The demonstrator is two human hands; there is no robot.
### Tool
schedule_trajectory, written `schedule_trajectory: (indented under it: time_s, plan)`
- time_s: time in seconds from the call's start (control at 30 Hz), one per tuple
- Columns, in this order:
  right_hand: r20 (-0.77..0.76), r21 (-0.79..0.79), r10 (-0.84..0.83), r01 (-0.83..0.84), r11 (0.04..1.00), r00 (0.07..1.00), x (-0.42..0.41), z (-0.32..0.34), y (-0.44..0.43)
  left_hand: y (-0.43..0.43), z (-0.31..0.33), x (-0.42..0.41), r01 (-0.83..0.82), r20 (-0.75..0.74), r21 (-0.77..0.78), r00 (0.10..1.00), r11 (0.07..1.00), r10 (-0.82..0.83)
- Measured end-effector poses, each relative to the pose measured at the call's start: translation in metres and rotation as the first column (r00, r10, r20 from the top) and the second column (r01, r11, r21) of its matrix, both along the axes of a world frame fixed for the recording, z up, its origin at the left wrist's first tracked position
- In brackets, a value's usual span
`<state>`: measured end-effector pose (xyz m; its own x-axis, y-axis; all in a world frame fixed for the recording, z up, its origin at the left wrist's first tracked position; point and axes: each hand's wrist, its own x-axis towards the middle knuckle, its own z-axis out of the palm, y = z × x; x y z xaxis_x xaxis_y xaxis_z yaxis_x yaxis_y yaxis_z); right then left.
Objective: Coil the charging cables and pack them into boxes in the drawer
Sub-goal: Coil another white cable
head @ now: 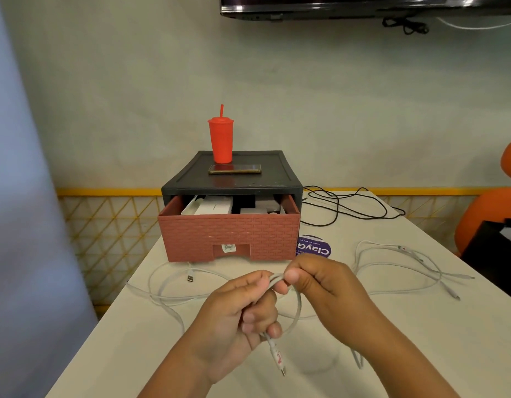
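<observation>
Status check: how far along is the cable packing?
Done: drawer open, white boxes inside. In hand: left hand and right hand grip one white cable, a loop formed. Remaining: loose white cable on the table's left, white cables on its right, black cable beside the drawer; none visibly boxed.

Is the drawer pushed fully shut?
No, the drawer is pulled out of the black cabinet, showing white boxes inside.

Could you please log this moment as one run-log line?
coiling | left hand, right hand: grip held cable | drawer: open, boxes inside | other cables: loose on table
</observation>
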<state>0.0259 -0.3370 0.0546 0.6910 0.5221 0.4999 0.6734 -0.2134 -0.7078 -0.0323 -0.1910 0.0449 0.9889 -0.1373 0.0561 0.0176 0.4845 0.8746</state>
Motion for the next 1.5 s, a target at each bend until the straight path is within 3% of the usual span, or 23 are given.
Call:
schedule_trajectory:
  time_s: [0.1, 0.27, 0.33, 0.43, 0.57, 0.7, 0.87, 1.0, 1.1, 1.2, 1.27, 1.4, 1.5]
  plan:
    - [-0.104, 0.08, -0.007, 0.015, 0.997, 0.995, -0.002, -0.007, 0.002, -0.004, 0.0, -0.002, 0.008, -0.043, -0.032, 0.999, 0.999, -0.009]
    - [-0.159, 0.147, -0.018, 0.041, 0.988, 0.987, -0.006, -0.009, 0.002, -0.008, 0.004, -0.008, -0.043, -0.032, 0.054, 0.998, 0.998, 0.045]
    - [-0.157, 0.171, -0.019, 0.046, 0.984, 0.987, -0.007, -0.007, 0.003, -0.008, 0.006, -0.009, -0.03, -0.031, 0.0, 0.999, 1.0, 0.03]
    - [-0.143, 0.196, -0.04, 0.068, 0.978, 0.989, -0.008, -0.007, 0.005, -0.004, 0.004, -0.008, 0.051, 0.01, -0.215, 0.999, 0.975, -0.05]
    - [-0.025, 0.046, -0.085, 0.086, 0.995, 0.996, -0.011, -0.016, 0.004, 0.005, -0.003, -0.003, 0.133, 0.175, -0.375, 0.982, 0.918, -0.071]
    - [0.095, -0.141, -0.149, 0.162, 0.977, 0.984, -0.016, -0.032, 0.005, 0.007, 0.005, 0.003, -0.089, 0.213, -0.394, 0.959, 0.915, 0.186]
    - [0.336, -0.362, -0.083, 0.21, 0.908, 0.938, -0.023, -0.033, 0.008, 0.0, 0.011, 0.007, -0.409, 0.305, -0.126, 0.851, 0.904, 0.428]
    - [0.363, -0.415, -0.018, 0.179, 0.892, 0.931, -0.025, -0.029, 0.01, 0.0, -0.003, 0.015, -0.646, 0.528, 0.211, 0.707, 0.734, 0.47]
    - [0.415, -0.425, -0.034, 0.227, 0.876, 0.909, -0.02, -0.028, 0.011, 0.0, -0.016, 0.018, -0.674, 0.616, 0.412, 0.702, 0.614, 0.357]
    - [0.489, -0.336, -0.115, 0.308, 0.89, 0.865, -0.009, -0.02, 0.008, 0.002, -0.026, 0.019, -0.576, 0.566, 0.623, 0.799, 0.529, 0.203]
    - [0.466, -0.317, -0.121, 0.292, 0.902, 0.877, -0.006, -0.012, 0.004, 0.002, -0.024, 0.015, -0.432, 0.463, 0.663, 0.878, 0.611, 0.119]
    - [0.453, -0.295, -0.063, 0.216, 0.931, 0.889, -0.002, 0.001, 0.001, 0.002, -0.009, 0.008, -0.252, 0.321, 0.669, 0.947, 0.699, 0.035]
    - [0.448, -0.288, 0.003, 0.141, 0.947, 0.894, 0.005, 0.005, -0.001, 0.006, 0.003, 0.004, -0.079, 0.189, 0.515, 0.982, 0.853, -0.023]
